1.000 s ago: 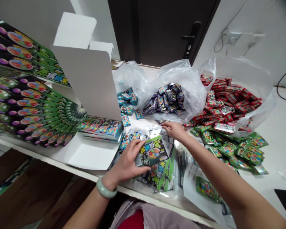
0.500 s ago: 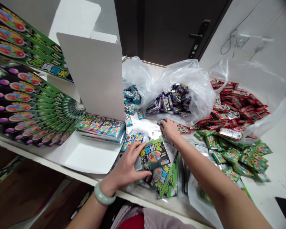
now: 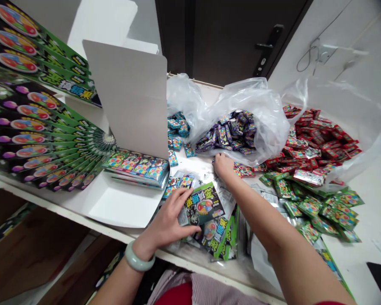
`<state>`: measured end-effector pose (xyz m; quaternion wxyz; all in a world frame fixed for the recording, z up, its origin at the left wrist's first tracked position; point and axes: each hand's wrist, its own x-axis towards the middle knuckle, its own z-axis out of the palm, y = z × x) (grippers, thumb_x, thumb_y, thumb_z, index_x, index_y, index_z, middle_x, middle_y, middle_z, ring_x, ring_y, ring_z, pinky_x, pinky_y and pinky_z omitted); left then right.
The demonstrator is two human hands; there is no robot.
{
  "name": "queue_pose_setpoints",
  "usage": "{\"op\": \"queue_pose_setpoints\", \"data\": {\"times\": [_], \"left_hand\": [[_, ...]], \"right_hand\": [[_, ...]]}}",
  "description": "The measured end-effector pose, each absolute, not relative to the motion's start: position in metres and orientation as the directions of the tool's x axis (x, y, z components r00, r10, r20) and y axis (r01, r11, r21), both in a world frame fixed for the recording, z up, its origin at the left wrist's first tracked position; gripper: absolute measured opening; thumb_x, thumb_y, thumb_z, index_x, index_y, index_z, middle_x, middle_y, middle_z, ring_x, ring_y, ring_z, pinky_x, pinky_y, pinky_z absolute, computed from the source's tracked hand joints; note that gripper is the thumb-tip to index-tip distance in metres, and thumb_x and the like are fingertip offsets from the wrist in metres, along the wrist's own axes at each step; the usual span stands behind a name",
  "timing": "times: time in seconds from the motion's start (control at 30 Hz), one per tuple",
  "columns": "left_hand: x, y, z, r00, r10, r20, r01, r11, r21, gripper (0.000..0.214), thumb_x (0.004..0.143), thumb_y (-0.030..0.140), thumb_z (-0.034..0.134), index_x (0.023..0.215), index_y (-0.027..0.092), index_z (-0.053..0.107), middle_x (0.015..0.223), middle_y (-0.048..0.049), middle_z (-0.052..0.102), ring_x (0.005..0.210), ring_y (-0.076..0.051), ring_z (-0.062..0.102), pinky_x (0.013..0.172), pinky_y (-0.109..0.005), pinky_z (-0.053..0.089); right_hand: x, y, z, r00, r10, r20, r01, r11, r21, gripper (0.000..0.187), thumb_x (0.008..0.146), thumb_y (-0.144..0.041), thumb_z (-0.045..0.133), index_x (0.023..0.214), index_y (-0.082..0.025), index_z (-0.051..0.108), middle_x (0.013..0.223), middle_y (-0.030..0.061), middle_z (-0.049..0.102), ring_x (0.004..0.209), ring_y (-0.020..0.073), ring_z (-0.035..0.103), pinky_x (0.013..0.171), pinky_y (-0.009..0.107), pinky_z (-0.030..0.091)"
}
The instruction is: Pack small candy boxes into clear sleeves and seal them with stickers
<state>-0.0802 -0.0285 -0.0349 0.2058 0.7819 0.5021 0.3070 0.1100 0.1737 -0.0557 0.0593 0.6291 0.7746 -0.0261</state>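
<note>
1. Heads up on your left hand [image 3: 168, 216]: it's lying open, fingers spread, pressing down on a green packet [image 3: 203, 204] just right of the white tray [image 3: 117, 207]. It's not clamped on anything, only flat on top.
2. Your right hand [image 3: 224, 166] is further right of the tray, fingers curled down onto the loose pile just below the clear bag [image 3: 266, 118]. Honestly, I can't tell if it's pinching something or just touching.
3. Under and beside the green packet, more green packets [image 3: 216, 239] lie on shiny plastic sheets [image 3: 257, 254], right of the tray. On the tray sits a stack of cards [image 3: 136, 169], against an upright white flap [image 3: 130, 97]. Left of the tray, green cards [image 3: 41, 127] fan out.
4. Far right of the tray, red packets [image 3: 317, 144] spill out of a bag, with loose green ones [image 3: 317, 207] in front.
5. What could go wrong, IMO: the green packet could skate away on that slick plastic if you press it at an angle.
6. The stack overhangs the tray's edge a bit, so a bump from your left wrist could slide it.
7. The white flap looks thin, so one knock could fold it and drag the fanned cards out of line.
</note>
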Motion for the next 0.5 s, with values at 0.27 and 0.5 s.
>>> {"op": "queue_pose_setpoints", "data": {"times": [0.27, 0.5], "left_hand": [[-0.08, -0.03, -0.039, 0.299, 0.919, 0.258, 0.667, -0.395, 0.632, 0.1, 0.068, 0.04, 0.08, 0.149, 0.03, 0.022, 0.138, -0.0135, 0.043, 0.128, -0.035, 0.046, 0.107, -0.054, 0.042], [-0.086, -0.031, -0.041, 0.259, 0.928, 0.267, 0.702, -0.371, 0.608, 0.098, 0.067, 0.038, 0.08, 0.148, 0.03, 0.026, 0.138, -0.0126, 0.045, 0.127, -0.035, 0.048, 0.105, -0.052, 0.045]], "right_hand": [[0.113, 0.183, -0.046, -0.329, 0.907, -0.261, 0.939, 0.344, 0.014, 0.03, 0.094, -0.033, 0.056, 0.119, -0.017, 0.058, 0.12, 0.009, 0.06, 0.101, 0.021, 0.062, 0.085, 0.042, 0.053], [0.123, 0.171, -0.021, -0.361, 0.923, -0.133, 0.928, 0.342, -0.148, 0.027, 0.09, -0.021, 0.053, 0.115, -0.017, 0.061, 0.116, 0.0165, 0.063, 0.1, 0.0273, 0.065, 0.083, 0.039, 0.051]]}}
